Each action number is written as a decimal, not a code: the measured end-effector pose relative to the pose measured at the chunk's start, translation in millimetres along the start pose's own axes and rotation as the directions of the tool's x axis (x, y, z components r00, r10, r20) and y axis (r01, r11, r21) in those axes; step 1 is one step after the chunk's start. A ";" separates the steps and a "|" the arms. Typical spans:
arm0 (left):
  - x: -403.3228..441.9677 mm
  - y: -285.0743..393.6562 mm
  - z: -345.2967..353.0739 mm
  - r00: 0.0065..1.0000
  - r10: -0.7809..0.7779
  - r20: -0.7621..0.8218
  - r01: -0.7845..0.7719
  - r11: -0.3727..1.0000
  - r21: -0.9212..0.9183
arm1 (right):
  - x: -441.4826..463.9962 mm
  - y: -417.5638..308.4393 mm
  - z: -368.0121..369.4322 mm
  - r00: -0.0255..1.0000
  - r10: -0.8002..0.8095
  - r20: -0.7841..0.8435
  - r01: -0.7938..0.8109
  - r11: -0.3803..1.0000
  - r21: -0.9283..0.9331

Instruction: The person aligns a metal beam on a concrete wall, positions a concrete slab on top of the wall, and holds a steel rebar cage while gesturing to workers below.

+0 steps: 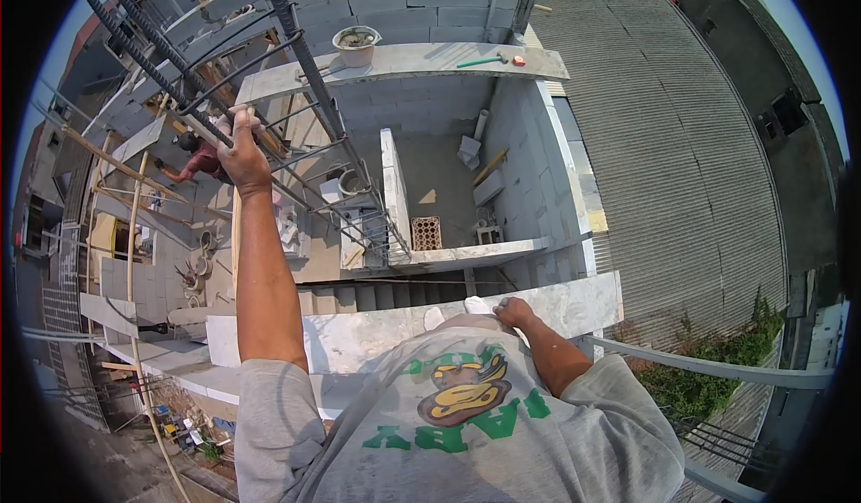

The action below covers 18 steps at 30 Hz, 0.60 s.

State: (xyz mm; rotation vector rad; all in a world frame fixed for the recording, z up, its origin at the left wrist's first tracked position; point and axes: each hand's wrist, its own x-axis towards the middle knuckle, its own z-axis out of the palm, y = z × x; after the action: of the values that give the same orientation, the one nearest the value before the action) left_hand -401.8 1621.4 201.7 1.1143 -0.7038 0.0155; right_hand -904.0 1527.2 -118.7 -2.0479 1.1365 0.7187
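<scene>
My left hand (244, 151) is raised at the upper left, its fingers wrapped round a ribbed steel bar (204, 119) of an upright rebar column. My right hand (513, 312) is low near my waist, fingers curled in beside the hem of my grey shirt (386, 440); whether it holds anything is hidden. Below me lies a pale, dusty plank (359, 334), with the light tips of my footwear (477, 305) showing over it. Farther forward, another plank (404, 64) bears a bucket (356, 46), a green-handled hammer (482, 61) and a red tape measure (518, 60).
Grey block walls (538, 158) surround a deep room ahead, with a perforated brick (426, 233) on its floor. Stairs (345, 299) drop below my plank. A co-worker in a dark red shirt (205, 160) is lower left, another at the top left. A corrugated roof (682, 162) slopes at right.
</scene>
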 end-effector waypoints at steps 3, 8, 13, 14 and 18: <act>-1.1 3.6 3.6 1.000 -0.003 0.011 0.003 1.000 -0.004 | 6.0 4.2 6.7 1.000 -0.012 -0.021 0.012 1.000 0.006; -3.8 9.4 7.6 1.000 -0.010 0.027 0.010 1.000 -0.015 | 2.9 5.0 9.6 0.999 0.015 -0.030 -0.014 0.999 0.030; -6.3 16.5 11.7 0.999 -0.010 0.042 0.011 1.000 -0.027 | -4.2 1.1 5.1 1.000 0.018 -0.025 -0.018 1.000 0.024; -7.1 18.4 12.8 0.999 -0.013 0.047 0.014 1.000 -0.028 | -5.3 0.2 4.4 1.000 0.019 -0.022 -0.019 0.999 0.032; -9.6 23.7 17.7 0.998 -0.019 0.061 0.022 0.998 -0.050 | -9.1 -1.4 3.3 0.999 0.017 -0.037 -0.014 0.998 0.063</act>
State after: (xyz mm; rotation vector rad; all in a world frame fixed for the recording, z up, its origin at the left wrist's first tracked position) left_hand -426.7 1621.0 220.4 1.0769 -0.7429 -0.0537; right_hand -907.5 1534.8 -113.7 -2.0099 1.1822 0.6473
